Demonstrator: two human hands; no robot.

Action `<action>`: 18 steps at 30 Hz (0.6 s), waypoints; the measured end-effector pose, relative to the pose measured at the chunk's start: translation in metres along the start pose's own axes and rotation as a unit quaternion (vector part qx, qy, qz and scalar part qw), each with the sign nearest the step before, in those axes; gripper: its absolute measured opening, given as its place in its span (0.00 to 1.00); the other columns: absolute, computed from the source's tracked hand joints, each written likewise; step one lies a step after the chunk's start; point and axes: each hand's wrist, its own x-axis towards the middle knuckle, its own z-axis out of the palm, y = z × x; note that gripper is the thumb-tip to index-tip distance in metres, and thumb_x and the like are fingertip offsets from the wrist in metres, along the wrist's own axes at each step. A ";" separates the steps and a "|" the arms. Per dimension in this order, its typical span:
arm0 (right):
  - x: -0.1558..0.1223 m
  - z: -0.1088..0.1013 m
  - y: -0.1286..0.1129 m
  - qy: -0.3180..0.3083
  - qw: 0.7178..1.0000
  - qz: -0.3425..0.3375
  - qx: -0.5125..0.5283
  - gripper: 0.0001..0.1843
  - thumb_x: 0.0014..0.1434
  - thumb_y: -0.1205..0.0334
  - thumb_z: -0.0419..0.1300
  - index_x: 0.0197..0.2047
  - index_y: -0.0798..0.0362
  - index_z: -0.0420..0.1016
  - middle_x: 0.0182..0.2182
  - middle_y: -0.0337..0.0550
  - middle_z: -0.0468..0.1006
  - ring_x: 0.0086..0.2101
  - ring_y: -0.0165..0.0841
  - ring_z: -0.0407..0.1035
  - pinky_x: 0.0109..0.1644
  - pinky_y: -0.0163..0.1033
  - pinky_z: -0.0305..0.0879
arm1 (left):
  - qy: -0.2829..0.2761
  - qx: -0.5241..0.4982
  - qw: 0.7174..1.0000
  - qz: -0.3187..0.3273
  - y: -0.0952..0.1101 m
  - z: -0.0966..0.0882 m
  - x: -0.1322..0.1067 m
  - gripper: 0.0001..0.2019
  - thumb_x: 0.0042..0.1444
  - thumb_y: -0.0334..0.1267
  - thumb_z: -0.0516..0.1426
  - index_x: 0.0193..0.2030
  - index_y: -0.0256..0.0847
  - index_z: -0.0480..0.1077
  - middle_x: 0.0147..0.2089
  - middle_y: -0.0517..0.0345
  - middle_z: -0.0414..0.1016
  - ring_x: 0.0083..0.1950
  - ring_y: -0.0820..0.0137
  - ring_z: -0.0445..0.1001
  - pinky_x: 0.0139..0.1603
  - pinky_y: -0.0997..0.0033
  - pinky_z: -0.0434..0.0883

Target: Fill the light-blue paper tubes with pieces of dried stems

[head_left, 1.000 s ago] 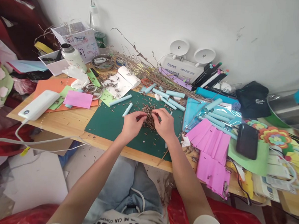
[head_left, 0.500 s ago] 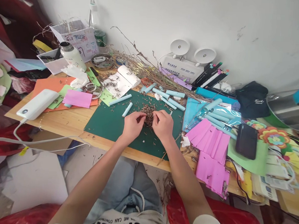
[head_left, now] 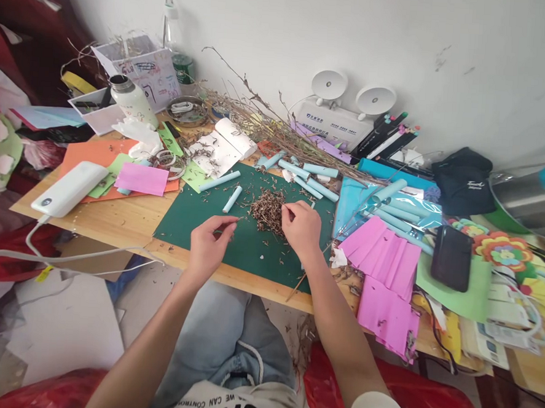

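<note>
A heap of brown dried plant bits [head_left: 268,211] lies on a dark green mat [head_left: 183,217]. My right hand [head_left: 302,229] is at the heap's right edge, thumb and fingers pinched together; what is between them is hidden. To the lower left of the heap, my left hand [head_left: 212,244] hovers over the mat's front part, fingertips closed in a pinch. A tiny speck shows by those fingertips, too small to name. A short pale blue paper tube [head_left: 232,200] lies left of the heap, and a longer blue tube [head_left: 219,181] is behind it.
Dry twigs [head_left: 259,120] stretch along the back. More blue tubes rest on a clear plastic packet [head_left: 346,202] at right, beside pink folded paper [head_left: 384,254] and a black phone-sized device [head_left: 452,257]. A white power bank [head_left: 69,188] with a cable and a bottle [head_left: 133,103] stand left.
My left hand has drawn away from the heap, moving left and toward me, still pinched. More of the heap shows now. My right hand has shifted only slightly to the right.
</note>
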 end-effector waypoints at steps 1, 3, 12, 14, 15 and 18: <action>0.000 0.000 0.000 0.001 1.000 0.003 -0.006 0.17 0.66 0.60 0.53 0.30 0.51 0.78 0.28 0.44 0.76 0.29 0.34 0.68 0.33 0.38 0.58 | -0.031 0.019 0.999 -0.003 0.000 -0.011 -0.007 0.12 0.59 0.44 0.57 0.43 0.42 0.79 0.37 0.55 0.80 0.30 0.71 0.74 0.32 0.73 0.72; 0.000 0.000 0.000 0.009 1.000 0.009 -0.009 0.18 0.67 0.58 0.52 0.30 0.52 0.78 0.27 0.44 0.76 0.28 0.33 0.67 0.33 0.38 0.57 | -0.119 0.083 0.989 0.004 -0.001 -0.037 -0.021 0.12 0.60 0.45 0.56 0.42 0.44 0.79 0.39 0.55 0.81 0.35 0.68 0.76 0.34 0.72 0.72; 0.001 0.002 0.000 0.001 1.000 0.019 0.009 0.15 0.67 0.59 0.53 0.34 0.51 0.79 0.29 0.44 0.76 0.29 0.33 0.68 0.35 0.39 0.58 | -0.233 0.315 0.920 -0.002 -0.011 -0.120 -0.072 0.13 0.59 0.51 0.56 0.41 0.55 0.81 0.43 0.59 0.83 0.41 0.59 0.80 0.40 0.66 0.74; 0.001 0.003 0.001 0.006 1.000 0.019 0.003 0.15 0.67 0.59 0.53 0.34 0.52 0.79 0.29 0.44 0.76 0.29 0.34 0.68 0.35 0.39 0.58 | -0.198 0.302 0.932 0.033 -0.004 -0.100 -0.059 0.16 0.63 0.51 0.53 0.45 0.52 0.80 0.43 0.57 0.82 0.38 0.62 0.79 0.39 0.67 0.73; 0.001 0.003 0.001 0.008 1.000 0.018 0.002 0.15 0.67 0.59 0.53 0.34 0.52 0.79 0.29 0.44 0.76 0.29 0.34 0.68 0.35 0.39 0.58 | -0.168 0.303 0.937 0.055 -0.001 -0.084 -0.047 0.17 0.64 0.51 0.51 0.46 0.49 0.79 0.42 0.55 0.82 0.38 0.63 0.78 0.39 0.67 0.72; 0.001 0.005 0.003 0.008 1.000 0.007 0.005 0.16 0.67 0.58 0.53 0.35 0.52 0.80 0.29 0.44 0.77 0.30 0.34 0.69 0.35 0.39 0.59 | -0.049 0.357 0.925 0.123 0.004 -0.034 -0.001 0.18 0.66 0.48 0.50 0.48 0.42 0.76 0.42 0.48 0.79 0.44 0.60 0.76 0.46 0.64 0.71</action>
